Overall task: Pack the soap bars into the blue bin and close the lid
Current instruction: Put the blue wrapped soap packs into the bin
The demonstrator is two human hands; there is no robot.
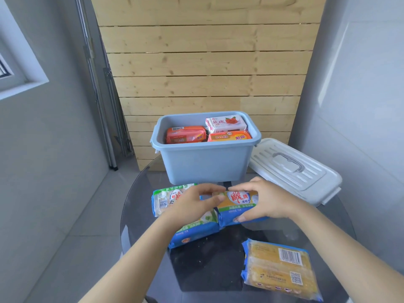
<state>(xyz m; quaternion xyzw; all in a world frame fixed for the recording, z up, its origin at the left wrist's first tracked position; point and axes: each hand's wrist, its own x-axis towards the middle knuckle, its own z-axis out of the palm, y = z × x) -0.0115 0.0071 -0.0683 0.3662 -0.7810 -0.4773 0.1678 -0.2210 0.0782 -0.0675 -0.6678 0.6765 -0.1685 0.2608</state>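
The blue bin (205,162) stands open at the back of the round table. It holds a red soap pack (185,135), an orange soap pack (229,136) and a white rose soap box (226,123). Its pale grey lid (293,171) lies flat to the right, handle up. In front of the bin lie a white-green soap pack (164,200), a blue-green soap pack (194,231) and a blue-yellow soap pack (238,204). My right hand (266,200) grips the blue-yellow pack, thumb on its near edge. My left hand (192,204) pinches that pack's left end and covers part of the other two.
A yellow soap pack (279,270) with a barcode lies at the front right of the dark glass table (218,270). A slatted wooden panel (205,73) stands behind the bin. Grey walls close in on both sides, and folded metal stands (109,106) lean at the left.
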